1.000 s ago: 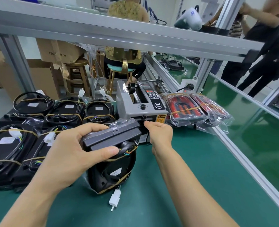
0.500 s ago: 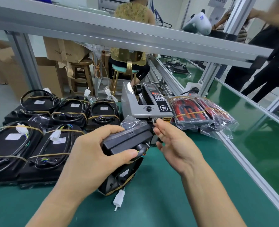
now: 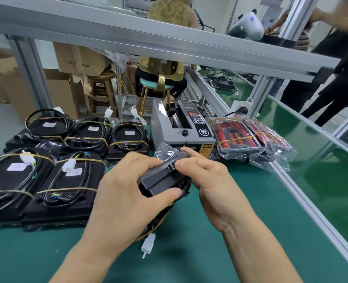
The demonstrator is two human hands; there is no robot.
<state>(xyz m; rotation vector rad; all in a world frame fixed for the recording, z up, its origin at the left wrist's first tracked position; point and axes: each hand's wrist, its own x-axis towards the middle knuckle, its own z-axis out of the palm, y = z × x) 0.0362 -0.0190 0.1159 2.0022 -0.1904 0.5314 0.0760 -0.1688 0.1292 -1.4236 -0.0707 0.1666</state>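
My left hand (image 3: pixel 124 193) grips a black plastic part (image 3: pixel 160 183) held upright over the green mat, thumb on its front face and fingers over its top. A cable bound with yellow bands and a white connector (image 3: pixel 148 243) hang below it. My right hand (image 3: pixel 205 176) pinches the part's top edge, where a piece of clear film (image 3: pixel 167 151) lies. Whether the fingers hold tape is hidden. Just behind stands a grey tape dispenser (image 3: pixel 182 129).
Several black parts with coiled cables (image 3: pixel 67 180) lie on the left of the mat. Bagged red items (image 3: pixel 238 137) lie right of the dispenser. An aluminium rail (image 3: pixel 303 203) borders the mat on the right. People sit and stand beyond the frame.
My right hand left the dispenser's outlet and came back to the part's top edge. My left hand lifted the part slightly and tilted it toward me.
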